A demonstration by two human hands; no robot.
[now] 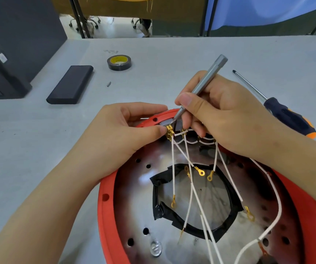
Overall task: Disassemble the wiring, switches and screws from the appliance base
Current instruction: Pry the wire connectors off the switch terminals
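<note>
Appliance base (pixel 106 206): red rim, shiny metal inner plate with holes, lying open side up at the table's near edge. White wires (pixel 173 168) with gold ring terminals (pixel 201 172) fan loose across the plate from gold connectors (pixel 169 132) at the far rim. Black tape rings the central opening.

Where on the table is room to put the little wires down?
Bare table lies left of the red base, below the black case. More lies between the tape roll and the screwdriver. The base itself is crowded with wires.
</note>
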